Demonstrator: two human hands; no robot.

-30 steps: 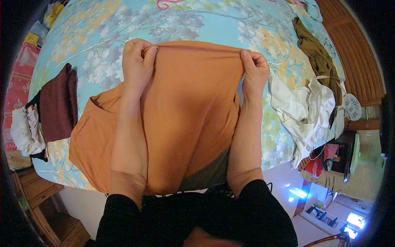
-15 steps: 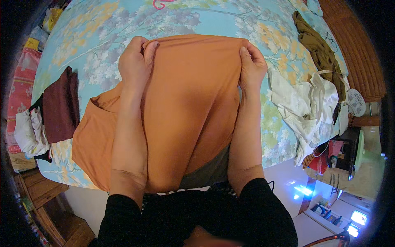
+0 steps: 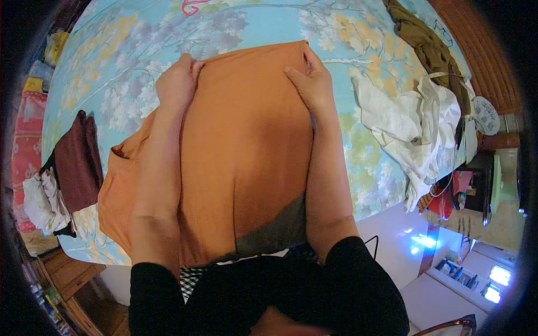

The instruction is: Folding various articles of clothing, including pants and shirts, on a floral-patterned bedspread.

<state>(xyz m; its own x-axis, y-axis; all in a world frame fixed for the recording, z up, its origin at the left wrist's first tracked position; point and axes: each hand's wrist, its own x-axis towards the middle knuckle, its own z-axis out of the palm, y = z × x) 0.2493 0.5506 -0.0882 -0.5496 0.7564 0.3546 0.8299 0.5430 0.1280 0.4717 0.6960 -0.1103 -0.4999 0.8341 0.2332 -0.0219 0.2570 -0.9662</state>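
Although its far edge is cut off by the top of the view, a broad light-blue cloth cover printed with grey and yellow leaves is seen beneath the garments. Over its near part, an orange thin-fabric garment with a dark grey patch at its lower right is held stretched; its left part is partly hidden behind the left forearm, and its full shape cannot be made out. To the right, a crumpled white cloth garment with a thin strap is laid against a bunched olive-brown garment, which is cut off at the top. To the left, a folded maroon cloth is placed beside a crumpled white cloth bundle.

By the left hand, the orange garment's upper left edge is clamped between thumb and fingers, though most of the fingers are hidden. By the right hand, the upper right corner is supported; the thumb is laid over the front, apart from the forefinger, while the other fingers are covered, so whether the fabric is pinched cannot be told. Far right, thin-framed dark eyeglasses are faintly seen; at the top edge, a curved pink hook is partly cut off
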